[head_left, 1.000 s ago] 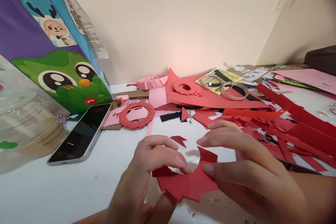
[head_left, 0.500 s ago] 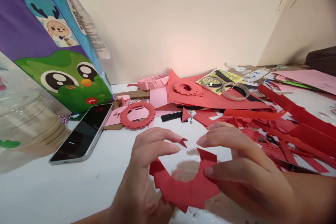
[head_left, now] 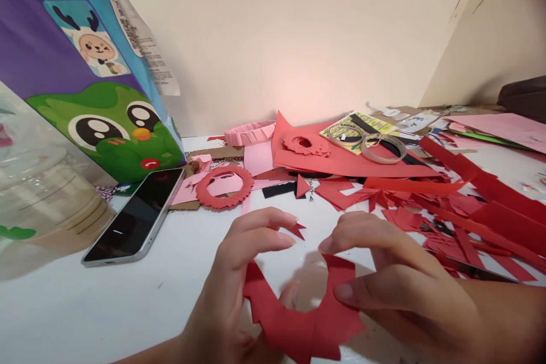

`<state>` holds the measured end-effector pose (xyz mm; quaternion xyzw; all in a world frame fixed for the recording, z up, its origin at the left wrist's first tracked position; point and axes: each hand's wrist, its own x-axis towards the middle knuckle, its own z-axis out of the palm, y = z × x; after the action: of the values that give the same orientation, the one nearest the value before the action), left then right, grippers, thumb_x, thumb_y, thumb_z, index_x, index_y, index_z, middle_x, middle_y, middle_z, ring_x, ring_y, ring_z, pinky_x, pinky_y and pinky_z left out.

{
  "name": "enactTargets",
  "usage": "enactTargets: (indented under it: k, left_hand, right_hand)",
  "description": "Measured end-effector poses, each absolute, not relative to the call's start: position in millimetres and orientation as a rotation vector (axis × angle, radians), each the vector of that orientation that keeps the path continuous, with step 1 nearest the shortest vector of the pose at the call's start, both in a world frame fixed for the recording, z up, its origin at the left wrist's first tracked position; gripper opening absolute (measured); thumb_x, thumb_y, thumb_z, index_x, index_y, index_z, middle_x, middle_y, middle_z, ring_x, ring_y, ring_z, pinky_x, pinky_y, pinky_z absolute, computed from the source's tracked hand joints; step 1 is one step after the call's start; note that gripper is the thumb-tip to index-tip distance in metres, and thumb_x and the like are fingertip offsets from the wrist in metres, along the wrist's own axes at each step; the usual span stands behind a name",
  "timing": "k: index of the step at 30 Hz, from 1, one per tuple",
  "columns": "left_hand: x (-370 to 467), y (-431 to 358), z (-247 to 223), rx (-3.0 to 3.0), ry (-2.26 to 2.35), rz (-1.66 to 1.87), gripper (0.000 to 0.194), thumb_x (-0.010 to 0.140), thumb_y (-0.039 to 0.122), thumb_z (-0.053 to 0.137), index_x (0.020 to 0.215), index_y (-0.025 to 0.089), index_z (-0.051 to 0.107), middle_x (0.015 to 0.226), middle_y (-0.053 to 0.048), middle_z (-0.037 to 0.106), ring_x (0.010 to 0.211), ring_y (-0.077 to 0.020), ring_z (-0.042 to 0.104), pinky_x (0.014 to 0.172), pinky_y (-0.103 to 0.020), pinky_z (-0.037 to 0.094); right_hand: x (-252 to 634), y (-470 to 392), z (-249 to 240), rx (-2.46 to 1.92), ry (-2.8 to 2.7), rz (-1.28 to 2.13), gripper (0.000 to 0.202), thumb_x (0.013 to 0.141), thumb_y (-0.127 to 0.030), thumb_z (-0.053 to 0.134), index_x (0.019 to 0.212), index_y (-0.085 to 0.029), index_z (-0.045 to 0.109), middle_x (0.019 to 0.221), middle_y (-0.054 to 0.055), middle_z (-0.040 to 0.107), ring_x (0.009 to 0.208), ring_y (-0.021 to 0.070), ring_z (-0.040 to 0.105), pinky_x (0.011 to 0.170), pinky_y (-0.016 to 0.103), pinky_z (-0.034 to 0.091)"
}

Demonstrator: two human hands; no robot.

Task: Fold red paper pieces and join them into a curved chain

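A folded red paper strip point(head_left: 298, 327), curved like an open ring with pointed outer edges, hangs between my two hands in the lower middle. My left hand point(head_left: 230, 273) grips its left side low down, the index and middle fingers arched above it; a fingertip shows behind the paper. My right hand point(head_left: 398, 278) pinches the right end, its thumb flat on the front and the index finger at the top edge. By my left fingertips lies a small notched red scrap point(head_left: 300, 231). Beyond that hand rests a closed red pleated paper ring point(head_left: 205, 196).
At the left stand a plastic cup point(head_left: 51, 199), a phone point(head_left: 136, 219) and a purple bag with a green owl point(head_left: 98, 119). Red paper strips point(head_left: 464, 216) pile up on the right. Tape rolls point(head_left: 386, 149) and a smaller red rosette point(head_left: 305, 146) sit on red sheets behind.
My right index finger has come down to the paper's right end. That end and the paper's middle have tilted slightly lower. My left hand has barely shifted.
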<state>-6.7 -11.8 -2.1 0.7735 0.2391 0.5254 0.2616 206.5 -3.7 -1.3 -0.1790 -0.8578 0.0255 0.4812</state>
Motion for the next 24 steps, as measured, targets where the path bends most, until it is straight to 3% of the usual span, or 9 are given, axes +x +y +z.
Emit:
enactTargets:
  k: [8,13,18,21,24]
  left_hand:
    - [-9.0,-10.8,-1.1,2.150,0.689,1.383,0.057,0.076,-0.002,0.055,0.122,0.031,0.048,0.120,0.003,0.056,0.120,-0.0117,0.051,0.103,-0.016,0.044]
    - [-7.8,-10.7,-1.5,2.186,0.841,1.325,0.053,0.075,-0.001,0.056,0.116,0.033,0.048,0.122,0.001,0.053,0.124,-0.0164,0.048,0.103,-0.025,0.045]
    - [-4.2,-5.3,-2.0,2.312,1.031,1.199,0.039,0.079,0.006,0.062,0.106,0.031,0.052,0.115,0.001,0.058,0.118,-0.0210,0.051,0.101,-0.036,0.044]
    - [-6.8,-2.4,-0.2,2.355,0.974,1.092,0.031,0.083,0.008,0.062,0.101,0.033,0.057,0.097,0.005,0.067,0.106,-0.0197,0.058,0.095,-0.034,0.047]
    - [-9.0,-3.8,1.5,2.215,1.060,1.134,0.024,0.088,0.012,0.058,0.096,0.034,0.061,0.094,0.005,0.068,0.096,-0.0171,0.062,0.086,-0.029,0.052]
  right_hand:
    - [207.9,-2.5,-5.6,-0.428,-2.110,0.156,0.013,0.095,-0.007,0.051,0.096,-0.018,0.057,0.108,0.008,0.059,0.103,0.0131,0.061,0.090,0.023,0.052]
    - [207.2,-1.8,-7.4,-0.510,-2.112,0.218,0.023,0.087,0.000,0.055,0.099,-0.020,0.055,0.111,0.006,0.058,0.107,0.0119,0.059,0.095,0.020,0.048]
    - [204.3,2.6,-13.5,-0.747,-2.080,0.259,0.021,0.087,-0.005,0.055,0.100,-0.021,0.056,0.113,0.005,0.057,0.110,0.0128,0.057,0.095,0.022,0.047]
    - [204.2,2.8,-16.6,-0.726,-2.120,0.309,0.021,0.090,-0.008,0.054,0.104,-0.023,0.054,0.112,0.004,0.058,0.108,0.0134,0.058,0.093,0.024,0.048]
    - [204.8,3.3,-19.5,-0.825,-2.064,0.363,0.035,0.091,-0.019,0.060,0.123,-0.025,0.046,0.119,0.006,0.059,0.113,0.0166,0.057,0.095,0.028,0.050]
